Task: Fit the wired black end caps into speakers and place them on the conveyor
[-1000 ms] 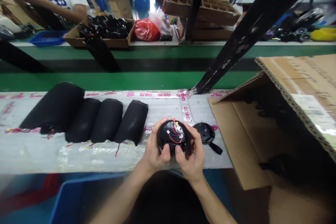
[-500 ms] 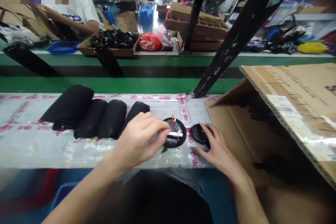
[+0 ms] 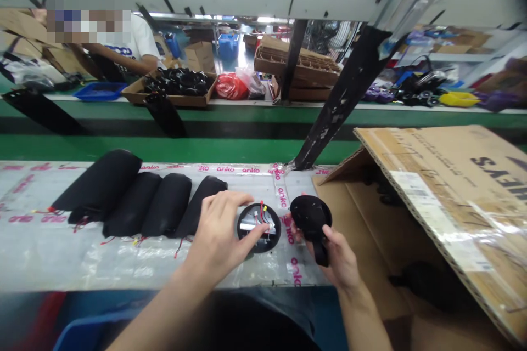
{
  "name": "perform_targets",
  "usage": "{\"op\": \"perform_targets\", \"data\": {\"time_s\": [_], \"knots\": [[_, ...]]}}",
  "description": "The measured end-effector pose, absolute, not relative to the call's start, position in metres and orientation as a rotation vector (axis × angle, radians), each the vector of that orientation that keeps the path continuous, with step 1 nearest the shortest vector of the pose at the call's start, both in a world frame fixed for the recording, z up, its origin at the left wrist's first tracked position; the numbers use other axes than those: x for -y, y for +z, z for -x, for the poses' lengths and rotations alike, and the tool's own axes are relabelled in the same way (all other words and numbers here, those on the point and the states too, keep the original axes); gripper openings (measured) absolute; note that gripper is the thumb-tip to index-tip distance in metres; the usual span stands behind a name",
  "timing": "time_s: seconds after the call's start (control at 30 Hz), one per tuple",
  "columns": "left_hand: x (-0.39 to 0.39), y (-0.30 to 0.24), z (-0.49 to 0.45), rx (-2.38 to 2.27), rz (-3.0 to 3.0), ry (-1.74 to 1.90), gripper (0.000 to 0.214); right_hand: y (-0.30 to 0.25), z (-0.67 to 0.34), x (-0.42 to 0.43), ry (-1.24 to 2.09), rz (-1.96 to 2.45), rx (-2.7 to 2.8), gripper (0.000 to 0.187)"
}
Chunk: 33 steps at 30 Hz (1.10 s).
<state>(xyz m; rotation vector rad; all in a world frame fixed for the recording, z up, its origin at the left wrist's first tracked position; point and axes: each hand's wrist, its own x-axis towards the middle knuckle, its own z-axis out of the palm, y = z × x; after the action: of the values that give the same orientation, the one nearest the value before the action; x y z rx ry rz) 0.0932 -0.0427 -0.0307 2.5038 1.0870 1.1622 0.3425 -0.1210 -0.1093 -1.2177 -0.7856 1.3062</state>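
A round black part with red and white wires [image 3: 259, 226] lies open side up on the plastic-covered table [image 3: 49, 247]. My left hand [image 3: 220, 235] rests on its left rim, fingers spread over it. My right hand [image 3: 337, 258] grips a round black cover with a short tab [image 3: 311, 218] and holds it tilted just above the table, right of the wired part. A row of several black curved shells [image 3: 135, 197] lies to the left, thin red wires trailing from their near ends.
An open cardboard box [image 3: 415, 219] lies on its side at the right, dark parts inside. A green conveyor belt [image 3: 206, 148] runs behind the table, crossed by black slanted struts [image 3: 341, 98]. Across it, another person in a white shirt [image 3: 123, 46] works beside a box of black parts [image 3: 177, 85].
My hands put the wired round part down on the table. My right hand then took the black cover from the table and lifted it. The view tilted upward.
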Motion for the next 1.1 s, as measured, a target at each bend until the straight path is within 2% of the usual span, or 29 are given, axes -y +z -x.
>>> {"op": "perform_targets", "data": {"time_s": [0.07,0.13,0.2,0.33,0.47,0.6,0.87,1.1], "knots": [[0.048,-0.029,-0.086,-1.112,-2.565,1.137,0.021,-0.101,-0.335,0.115,1.387,1.073,0.706,0.062],[0.053,-0.026,-0.083,-1.059,-2.657,1.061,0.030,-0.092,-0.328,0.109,1.445,0.917,0.606,0.068],[0.057,-0.022,-0.086,-1.063,-2.747,0.988,0.029,-0.084,-0.320,0.105,1.450,0.839,0.553,0.069],[0.057,-0.018,-0.100,-1.211,-2.823,0.926,0.026,-0.079,-0.302,0.103,1.415,0.853,0.486,0.070],[0.055,-0.024,-0.111,-1.155,-2.657,1.061,0.013,-0.086,-0.288,0.107,1.384,0.899,0.450,0.072],[0.053,-0.038,-0.119,-1.057,-2.405,1.207,0.012,-0.092,-0.290,0.112,1.321,0.987,0.648,0.072],[0.044,-0.045,-0.122,-0.977,-2.199,1.215,0.009,-0.078,-0.317,0.111,1.141,1.060,1.131,0.058],[0.039,-0.047,-0.120,-0.927,-2.196,1.231,0.011,-0.060,-0.339,0.106,1.177,1.077,1.351,0.064]]}}
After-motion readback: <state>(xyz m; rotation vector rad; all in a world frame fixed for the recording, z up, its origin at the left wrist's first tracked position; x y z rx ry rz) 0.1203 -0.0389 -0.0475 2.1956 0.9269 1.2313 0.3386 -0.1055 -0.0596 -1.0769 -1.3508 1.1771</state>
